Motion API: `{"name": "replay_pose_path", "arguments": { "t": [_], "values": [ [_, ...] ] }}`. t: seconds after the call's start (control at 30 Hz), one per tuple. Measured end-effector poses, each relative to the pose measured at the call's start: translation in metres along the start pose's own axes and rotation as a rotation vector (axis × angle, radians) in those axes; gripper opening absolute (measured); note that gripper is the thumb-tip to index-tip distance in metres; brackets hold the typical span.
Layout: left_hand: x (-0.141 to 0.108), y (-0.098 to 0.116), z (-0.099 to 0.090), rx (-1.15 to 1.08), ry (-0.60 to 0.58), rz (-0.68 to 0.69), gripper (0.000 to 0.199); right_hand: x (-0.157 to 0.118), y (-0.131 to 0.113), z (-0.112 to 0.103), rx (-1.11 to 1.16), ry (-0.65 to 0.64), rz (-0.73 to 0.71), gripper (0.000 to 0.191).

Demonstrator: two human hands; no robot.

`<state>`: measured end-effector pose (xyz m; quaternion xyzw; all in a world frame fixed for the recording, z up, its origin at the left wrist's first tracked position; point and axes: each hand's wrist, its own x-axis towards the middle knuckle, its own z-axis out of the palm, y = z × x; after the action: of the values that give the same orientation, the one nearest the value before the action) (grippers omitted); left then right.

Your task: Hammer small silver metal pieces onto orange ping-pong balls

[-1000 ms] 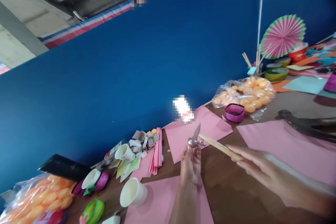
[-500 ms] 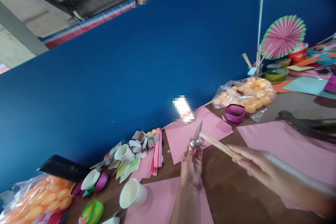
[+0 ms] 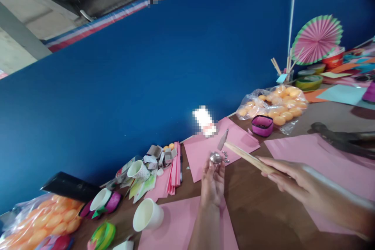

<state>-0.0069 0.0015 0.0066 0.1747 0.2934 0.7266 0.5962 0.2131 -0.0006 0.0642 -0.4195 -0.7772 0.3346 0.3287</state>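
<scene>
Apparently to keep its top clear, the left hand (image 3: 213, 183) grips a rounded silver metal piece (image 3: 215, 158) from below, toward the brown worktop (image 3: 249, 213)'s far edge; the right hand (image 3: 300, 179)'s fingers clasp a wooden-handled grey hammer (image 3: 245, 156).

Hammer (image 3: 238, 151): handle (image 3: 252, 159) pale bare wood, smooth-looking; head (image 3: 223, 139) grey metal, dull sheen. Round piece (image 3: 216, 158): silvery metal look, shiny, bright highlights. Small bits (image 3: 225, 157): silvery, glossy, likely metal. Pink sheets (image 3: 328, 168): flat matt paper. Tabletop (image 3: 249, 211): brown, smooth, low sheen; material unclear. Bag (image 3: 290, 127): thin clear plastic, crinkled, glossy. Orange balls (image 3: 279, 120): smooth, faintly shiny. Fan (image 3: 318, 41): pleated matt paper. White cup (image 3: 149, 215): smooth, matt; paper or plastic, cannot tell. Partition (image 3: 164, 58): smooth blue, soft sheen.
</scene>
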Motion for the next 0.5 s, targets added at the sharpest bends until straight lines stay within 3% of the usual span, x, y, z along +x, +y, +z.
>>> {"name": "replay_pose_path", "arguments": {
  "t": [0.07, 0.5],
  "values": [
    [0.000, 0.001, 0.001, -0.004, 0.019, -0.010, 0.029, 0.001, 0.001, -0.003, 0.020, -0.068, -0.016, 0.042],
    [-0.001, 0.000, -0.003, 0.049, 0.099, -0.082, 0.020, -0.004, 0.025, 0.022, -0.190, 0.069, -0.185, 0.039]
  ]
}}
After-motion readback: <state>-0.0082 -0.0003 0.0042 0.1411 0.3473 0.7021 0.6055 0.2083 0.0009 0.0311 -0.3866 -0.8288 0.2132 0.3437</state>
